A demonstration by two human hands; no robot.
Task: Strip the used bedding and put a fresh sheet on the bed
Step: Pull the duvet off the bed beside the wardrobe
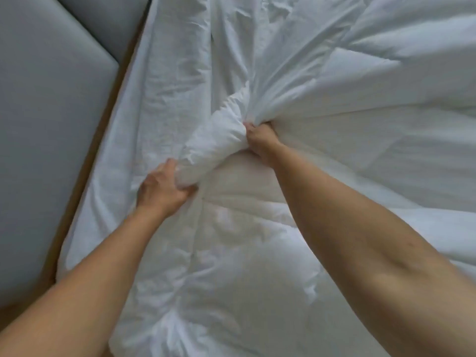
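The left hand (164, 188) and right hand (258, 136) both clench a bunched roll of the white duvet (213, 145), near the bed's edge beside the grey padded panel (51, 99). A hard pull would likely drag the wrinkled sheet (159, 73) beneath along, or the slack fabric may slip free.

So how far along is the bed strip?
Early. Done: nothing finished shows. In hand: left hand and right hand grip a bunched fold of white bedding. Left: the wrinkled sheet beside the grey panel has yet to come off, and no fresh sheet is in view.
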